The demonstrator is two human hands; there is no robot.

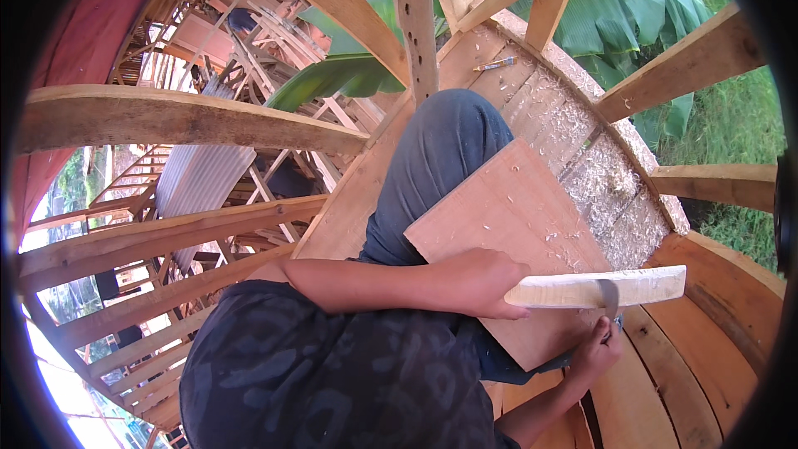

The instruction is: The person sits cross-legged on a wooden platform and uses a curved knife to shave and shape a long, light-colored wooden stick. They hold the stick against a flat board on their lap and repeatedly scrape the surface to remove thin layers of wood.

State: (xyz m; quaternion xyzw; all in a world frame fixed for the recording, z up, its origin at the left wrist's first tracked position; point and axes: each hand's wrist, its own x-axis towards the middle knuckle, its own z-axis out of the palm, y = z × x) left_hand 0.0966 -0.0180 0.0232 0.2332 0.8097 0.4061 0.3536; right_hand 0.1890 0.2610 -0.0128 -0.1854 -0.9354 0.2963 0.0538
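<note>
A pale, carved strip of wood [632, 286] lies crosswise above my lap. My left hand [486, 281] is closed around its left end. Below the strip's right half, my right hand [597, 351] grips a knife by a mostly hidden handle. The knife's grey, curved blade [610, 296] overlaps the strip's side; whether its edge bites into the wood I cannot tell. Under both hands, a flat reddish-brown board [507, 216] rests across my legs, with a few shavings on it.
Curly shavings [611, 187] cover the plank floor on the right. A small brush-like or pen-like item [495, 64] lies farther ahead. Wooden rails [191, 120] and an upright post [416, 25] surround me. Beyond them are corrugated sheets [204, 183], stacked timber and large green leaves [615, 0].
</note>
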